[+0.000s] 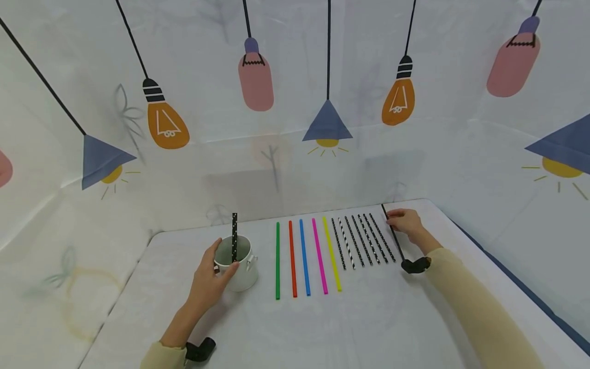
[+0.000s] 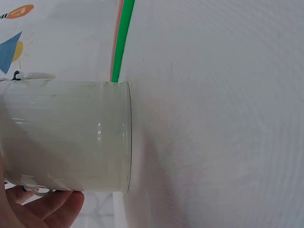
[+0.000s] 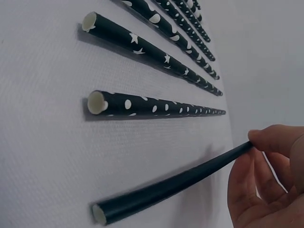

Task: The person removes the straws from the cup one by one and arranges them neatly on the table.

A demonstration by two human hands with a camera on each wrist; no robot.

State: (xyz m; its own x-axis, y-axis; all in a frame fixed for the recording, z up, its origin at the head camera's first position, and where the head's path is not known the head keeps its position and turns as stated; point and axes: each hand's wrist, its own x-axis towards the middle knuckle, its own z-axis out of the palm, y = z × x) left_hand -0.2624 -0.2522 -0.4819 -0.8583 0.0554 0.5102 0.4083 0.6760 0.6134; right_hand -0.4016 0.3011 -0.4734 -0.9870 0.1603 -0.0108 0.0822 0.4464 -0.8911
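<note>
A small white bucket (image 1: 244, 279) stands on the table at the left, a black straw with white dots (image 1: 234, 225) upright in it. My left hand (image 1: 205, 284) holds the bucket, thumb at the near rim and fingers on its left side, partly hidden. At the right, my right hand (image 1: 409, 227) pinches a plain black straw (image 3: 166, 190) near its far end. That straw slants, its near end low by the tabletop; whether it touches cannot be told. Beside it lie several black-and-white patterned straws (image 3: 161, 107) in a row.
Between the bucket and the patterned row lie a green straw (image 1: 278, 261), a red straw (image 1: 293, 261), a blue straw (image 1: 304, 259), a pink straw (image 1: 320, 256) and a yellow straw (image 1: 332, 256). A white curtain (image 1: 286, 179) printed with lamps hangs behind the table.
</note>
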